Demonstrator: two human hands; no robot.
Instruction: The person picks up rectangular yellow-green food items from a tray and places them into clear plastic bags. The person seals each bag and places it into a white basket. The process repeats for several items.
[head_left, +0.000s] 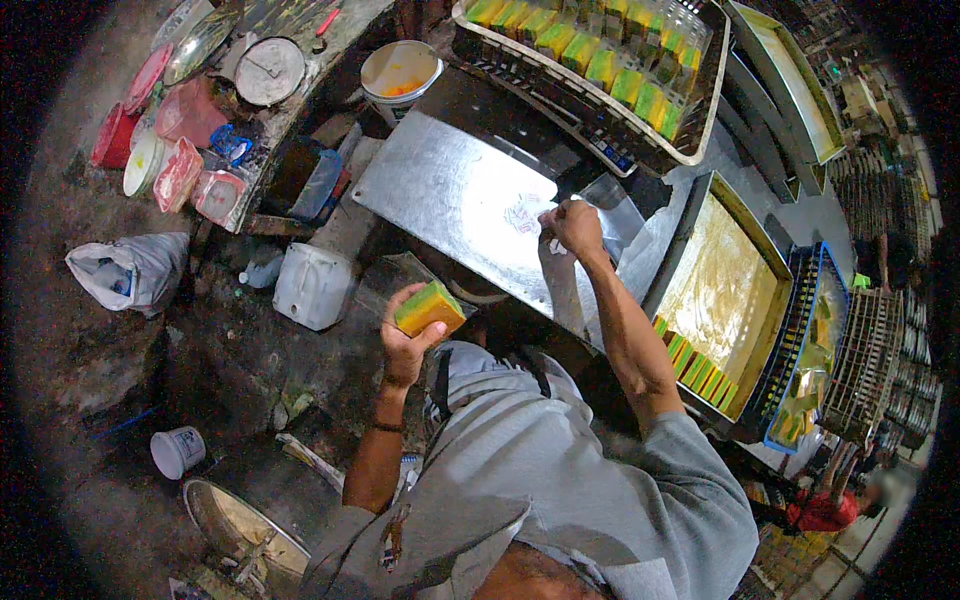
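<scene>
My left hand (405, 345) holds a block of layered green-and-yellow cake (429, 309), with the thumb across its yellow side. A transparent plastic wrapper (397, 277) spreads out behind the block and shows past it on both sides. Over the shiny metal tabletop (435, 172), my right hand (576, 229) has its fingertips pinched at the edge of a scatter of small printed paper labels (523, 214). Whether a label is between those fingers I cannot tell. Transparent plastic sheets (611, 206) lie just beyond the right hand.
Wrapped cake blocks fill a plastic crate (705, 150) at the far side. Right of the tabletop, a metal tray (720, 277) holds cake slices (697, 371) along its near end; a blue crate (780, 442) is beside it. Left are a bucket (401, 71) and jerrycan (313, 286). A person (825, 510) is far right.
</scene>
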